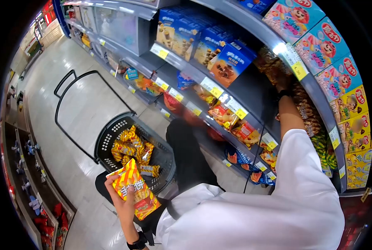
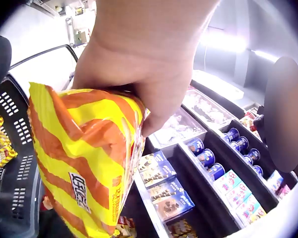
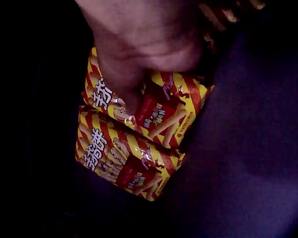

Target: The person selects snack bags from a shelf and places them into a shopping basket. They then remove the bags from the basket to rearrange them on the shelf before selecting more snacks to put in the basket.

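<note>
My left hand (image 1: 124,208) grips a yellow-and-orange striped snack bag (image 1: 142,202) near the basket's rim, thumb across its front. In the left wrist view the bag (image 2: 82,158) hangs below the palm. My right arm reaches deep into the shelf, where the hand is mostly lost in shadow in the head view. Seen from the right wrist, my right hand (image 3: 121,64) pinches a similar striped snack bag (image 3: 161,116), thumb pressed on its front, other fingers hidden. A second striped bag (image 3: 129,161) lies right against it.
A dark shopping basket (image 1: 165,156) with its handle (image 1: 63,108) swung out stands on the floor, holding several striped bags (image 1: 132,143). Blue snack boxes (image 1: 232,64) line the shelf beside my right arm. Pink-and-blue boxes (image 1: 319,46) stand above the shelf's edge. Another shelf (image 1: 23,166) is at far left.
</note>
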Motion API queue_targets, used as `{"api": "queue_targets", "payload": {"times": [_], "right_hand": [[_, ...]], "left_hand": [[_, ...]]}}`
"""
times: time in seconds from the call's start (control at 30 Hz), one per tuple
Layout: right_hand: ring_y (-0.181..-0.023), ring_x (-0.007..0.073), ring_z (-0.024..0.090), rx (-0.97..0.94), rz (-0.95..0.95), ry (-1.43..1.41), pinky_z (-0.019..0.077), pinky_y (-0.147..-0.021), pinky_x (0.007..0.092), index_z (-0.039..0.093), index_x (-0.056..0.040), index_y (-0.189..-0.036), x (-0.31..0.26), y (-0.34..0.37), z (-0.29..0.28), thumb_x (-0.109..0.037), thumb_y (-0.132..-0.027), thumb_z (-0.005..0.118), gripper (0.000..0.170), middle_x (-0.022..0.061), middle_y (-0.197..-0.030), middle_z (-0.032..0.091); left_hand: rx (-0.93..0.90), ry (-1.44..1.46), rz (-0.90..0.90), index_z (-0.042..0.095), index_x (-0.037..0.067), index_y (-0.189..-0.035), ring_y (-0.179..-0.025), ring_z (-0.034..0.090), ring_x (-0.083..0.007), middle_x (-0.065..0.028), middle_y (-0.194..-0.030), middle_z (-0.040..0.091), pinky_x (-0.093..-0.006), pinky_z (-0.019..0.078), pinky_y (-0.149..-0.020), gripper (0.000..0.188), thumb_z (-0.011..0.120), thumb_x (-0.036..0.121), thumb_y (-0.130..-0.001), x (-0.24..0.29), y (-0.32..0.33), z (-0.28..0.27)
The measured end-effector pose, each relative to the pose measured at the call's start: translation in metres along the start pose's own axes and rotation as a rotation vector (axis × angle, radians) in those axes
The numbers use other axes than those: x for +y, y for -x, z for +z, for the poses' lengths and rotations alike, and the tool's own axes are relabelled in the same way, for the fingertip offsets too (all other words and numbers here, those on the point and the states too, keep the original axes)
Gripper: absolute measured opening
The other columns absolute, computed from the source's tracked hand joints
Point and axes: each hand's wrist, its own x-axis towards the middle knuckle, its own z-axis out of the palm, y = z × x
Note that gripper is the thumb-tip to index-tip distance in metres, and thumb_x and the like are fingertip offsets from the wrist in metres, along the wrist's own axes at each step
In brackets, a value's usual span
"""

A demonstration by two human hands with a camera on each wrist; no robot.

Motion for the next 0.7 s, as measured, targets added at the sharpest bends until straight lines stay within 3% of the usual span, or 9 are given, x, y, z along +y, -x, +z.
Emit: {"api": "queue_targets", "payload": {"times": [0.07, 0.13, 0.17, 0.27, 0.3, 0.47, 0.6, 0.7], "right_hand": [[-0.085, 0.0165, 0.059, -0.272, 0.088, -0.049, 0.0492, -0.075, 0.0288, 0.052, 0.0007, -0.124, 0.055, -0.061, -0.028, -0.007, -0.076, 0.076, 0.053, 0.0086, -0.097, 0.063], [-0.099, 0.0213, 0.058, 0.316, -0.612, 0.513, 0.0487, -0.085, 0.0345, 0.054, 0.0007, -0.123, 0.059, -0.055, -0.024, -0.007, -0.075, 0.075, 0.053, 0.0122, -0.105, 0.062], [-0.099, 0.0213, 0.058, 0.328, -0.615, 0.509, 0.0487, -0.085, 0.0345, 0.054, 0.0007, -0.123, 0.056, -0.048, -0.021, -0.007, -0.075, 0.075, 0.053, 0.0122, -0.105, 0.062], [-0.104, 0.0357, 0.059, 0.423, -0.348, 0.640, 0.0452, -0.090, 0.0425, 0.058, 0.0025, -0.121, 0.004, -0.002, -0.013, -0.025, -0.088, 0.065, 0.043, 0.0201, -0.121, 0.061], [-0.111, 0.0386, 0.056, 0.319, -0.278, 0.688, 0.0435, -0.094, 0.0435, 0.053, 0.0016, -0.128, -0.041, 0.041, -0.003, -0.034, -0.094, 0.057, 0.049, 0.0189, -0.131, 0.058], [-0.123, 0.0386, 0.051, 0.265, -0.241, 0.664, 0.0402, -0.100, 0.0426, 0.052, -0.0017, -0.131, -0.043, 0.049, 0.000, -0.045, -0.098, 0.044, 0.055, 0.0215, -0.134, 0.055], [-0.132, 0.0353, 0.045, -0.011, 0.103, 0.898, 0.0376, -0.104, 0.0447, 0.045, -0.0077, -0.141, -0.068, 0.057, -0.004, -0.059, -0.096, 0.034, 0.069, 0.0172, -0.147, 0.044], [-0.121, 0.0308, 0.051, 0.080, -0.076, 0.723, 0.0404, -0.099, 0.0397, 0.051, -0.0059, -0.134, 0.010, 0.009, -0.002, -0.050, -0.097, 0.044, 0.058, 0.0140, -0.136, 0.052]], "left_hand": [[-0.021, 0.103, -0.035, 0.039, 0.009, -0.126, -0.113, 0.051, -0.0196, -0.0103, -0.123, 0.044, -0.0301, 0.0422, -0.097, 0.048, 0.062, -0.001, -0.085, -0.004, -0.003, 0.002], [-0.033, 0.156, -0.056, 0.038, 0.009, -0.125, -0.114, 0.051, -0.0194, -0.0105, -0.123, 0.044, -0.0305, 0.0421, -0.098, 0.048, 0.062, -0.002, -0.085, -0.001, -0.005, 0.006], [-0.042, 0.122, -0.046, 0.038, 0.009, -0.125, -0.114, 0.051, -0.0195, -0.0106, -0.123, 0.044, -0.0306, 0.0420, -0.098, 0.048, 0.062, -0.002, -0.085, -0.003, -0.006, 0.006], [-0.066, 0.071, -0.002, 0.038, 0.009, -0.124, -0.114, 0.051, -0.0195, -0.0109, -0.124, 0.043, -0.0304, 0.0417, -0.098, 0.047, 0.061, -0.003, -0.085, -0.001, -0.010, 0.006], [-0.083, 0.108, -0.026, 0.038, 0.009, -0.125, -0.115, 0.050, -0.0195, -0.0110, -0.124, 0.043, -0.0304, 0.0414, -0.099, 0.048, 0.061, -0.004, -0.084, 0.000, -0.011, 0.005], [-0.107, 0.112, -0.053, 0.038, 0.009, -0.123, -0.117, 0.050, -0.0203, -0.0114, -0.125, 0.042, -0.0311, 0.0402, -0.101, 0.050, 0.059, -0.008, -0.082, 0.006, -0.012, 0.004], [-0.115, 0.144, -0.049, 0.038, 0.008, -0.121, -0.118, 0.050, -0.0214, -0.0129, -0.127, 0.042, -0.0319, 0.0398, -0.102, 0.048, 0.058, -0.009, -0.081, 0.008, -0.012, 0.007], [-0.139, 0.132, -0.027, 0.039, 0.008, -0.120, -0.117, 0.048, -0.0210, -0.0133, -0.126, 0.043, -0.0321, 0.0381, -0.103, 0.048, 0.058, -0.009, -0.080, -0.003, -0.014, 0.008]]}}
